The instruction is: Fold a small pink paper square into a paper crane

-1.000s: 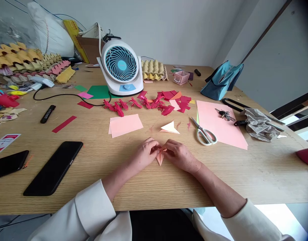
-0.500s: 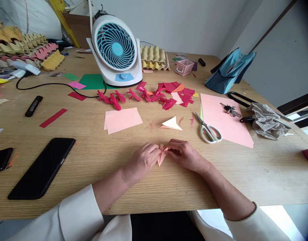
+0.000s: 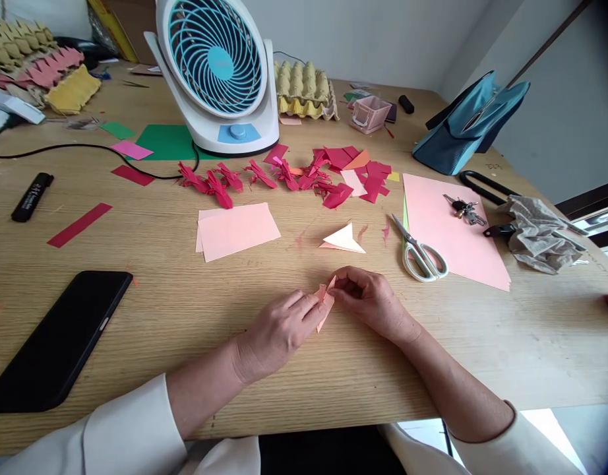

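A small piece of folded pink paper lies between my two hands near the table's front. My left hand is closed on it from the left, fingertips pressed over its middle. With thumb and forefinger, my right hand pinches the paper's upper right flap. My fingers hide part of the folds. Just beyond my hands sits a pale folded paper piece. Two pink paper rectangles lie overlapped to the left of it. White-handled scissors rest to the right, partly on large pink sheets.
Several red folded paper pieces form a row below a white fan. A black phone and a marker lie at left. Keys, a blue bag and crumpled grey cloth are at right.
My left hand has shifted over the folded paper, its fingers now covering the middle. My right hand has lifted the upper right flap slightly. The whole view has moved a little closer.
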Demonstrator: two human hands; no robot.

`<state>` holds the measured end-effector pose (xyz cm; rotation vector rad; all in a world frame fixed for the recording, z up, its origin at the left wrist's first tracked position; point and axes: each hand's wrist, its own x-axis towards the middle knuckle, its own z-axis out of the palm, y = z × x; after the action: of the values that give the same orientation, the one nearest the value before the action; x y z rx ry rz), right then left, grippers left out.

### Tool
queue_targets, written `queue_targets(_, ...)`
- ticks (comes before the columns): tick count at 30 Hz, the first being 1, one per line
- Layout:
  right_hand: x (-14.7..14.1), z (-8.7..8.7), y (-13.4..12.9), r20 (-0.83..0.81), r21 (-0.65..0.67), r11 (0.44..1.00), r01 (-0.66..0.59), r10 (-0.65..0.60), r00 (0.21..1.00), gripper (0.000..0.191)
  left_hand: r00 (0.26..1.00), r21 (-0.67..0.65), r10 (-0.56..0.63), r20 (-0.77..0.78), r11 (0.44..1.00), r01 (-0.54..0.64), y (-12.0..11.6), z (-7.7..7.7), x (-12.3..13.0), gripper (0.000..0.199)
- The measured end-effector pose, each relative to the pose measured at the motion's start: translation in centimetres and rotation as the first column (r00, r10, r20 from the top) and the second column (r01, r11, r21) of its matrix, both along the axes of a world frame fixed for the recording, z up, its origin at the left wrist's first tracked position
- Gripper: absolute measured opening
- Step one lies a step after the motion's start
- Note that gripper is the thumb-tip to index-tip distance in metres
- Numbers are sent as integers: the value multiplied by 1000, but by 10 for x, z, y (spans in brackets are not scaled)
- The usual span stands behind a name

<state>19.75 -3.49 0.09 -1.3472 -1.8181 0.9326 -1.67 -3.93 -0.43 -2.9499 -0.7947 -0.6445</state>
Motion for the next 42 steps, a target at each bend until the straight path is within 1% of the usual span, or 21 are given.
queue_targets(2, -2, -1, 1, -28, 4, 1000, 16, -16, 999, 8, 1000, -3, -9, -17, 1000, 9, -1, 0, -2, 40)
queue_targets(5, -3, -2, 1, -47, -3, 999, 38, -38, 998, 22, 997, 11, -25, -72, 1000, 26, -1, 0, -3, 41)
queue_targets(9, -5, -5, 1, -6, 9, 999, 44, -44, 999, 32, 988, 12, -33, -148, 999, 35, -1, 1, -3, 44)
queue_targets(13, -5, -8, 1, 45, 52, 998, 42, -44, 998, 35, 980, 19, -40, -195, 999, 44, 0, 1, -2, 44)
queue_targets(16, -6, -9, 1, 56, 65, 997, 48, -51, 997, 31, 972, 43, -48, -231, 997, 59, 0, 2, 0, 45)
queue_targets(20, -3, -8, -1, 61, 88, 995, 50, -55, 997, 11, 964, 87, -44, -263, 994, 69, 0, 2, 1, 44)
queue_targets(22, -1, -6, -2, 69, 109, 994, 16, -23, 997, 9, 963, 115, -42, -267, 991, 75, 0, 3, 1, 43)
queue_targets(25, 5, -1, -6, 114, 158, 983, -96, 78, 990, 7, 959, 137, -40, -282, 987, 81, 0, 4, 2, 41)
queue_targets(28, 12, 2, -9, 179, 205, 957, -205, 169, 969, 11, 954, 144, -17, -300, 988, 63, 0, 6, 2, 42)
queue_targets(30, 16, 3, -11, 204, 231, 941, -248, 202, 958, 14, 952, 150, 1, -306, 988, 48, 0, 7, 3, 44)
queue_targets(35, 20, 1, -14, 277, 315, 894, -320, 235, 931, 28, 950, 163, 13, -313, 986, 40, 0, 7, 4, 44)
queue_targets(38, 19, -2, -16, 317, 360, 870, -337, 226, 921, 32, 948, 161, 21, -316, 987, 31, 0, 6, 4, 43)
queue_targets(42, 19, -5, -17, 369, 389, 846, -365, 220, 903, 34, 943, 148, 2, -332, 988, 50, -1, 5, 4, 44)
